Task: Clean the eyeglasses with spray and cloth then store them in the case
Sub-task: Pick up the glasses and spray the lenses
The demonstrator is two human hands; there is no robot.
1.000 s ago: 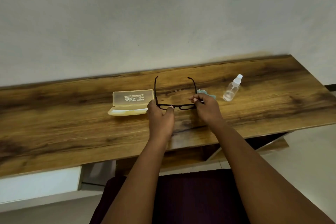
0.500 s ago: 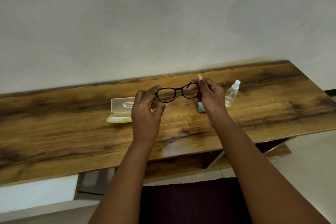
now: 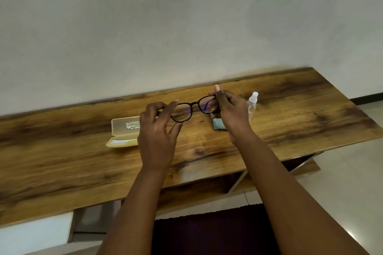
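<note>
Glasses (image 3: 193, 108), black-framed, are held up in the air above the table (image 3: 290, 122), both lenses facing the person and the frame tilted so its right end sits higher. The left hand (image 3: 156, 130) pinches the left lens rim between thumb and forefinger, its other fingers (image 3: 152, 109) loosely curled. The right hand (image 3: 231, 109) grips the right end of the frame at the hinge, thumb and fingers curled round it, forefinger pointing up. Left of the glasses, on the table, a pale case (image 3: 124, 131) lies open, its lid standing up with print on it, partly hidden by the left hand. Below the right lens, a small blue cloth (image 3: 218, 124) lies folded on the table. Just right of the right hand stands a clear spray bottle (image 3: 252, 105).
</note>
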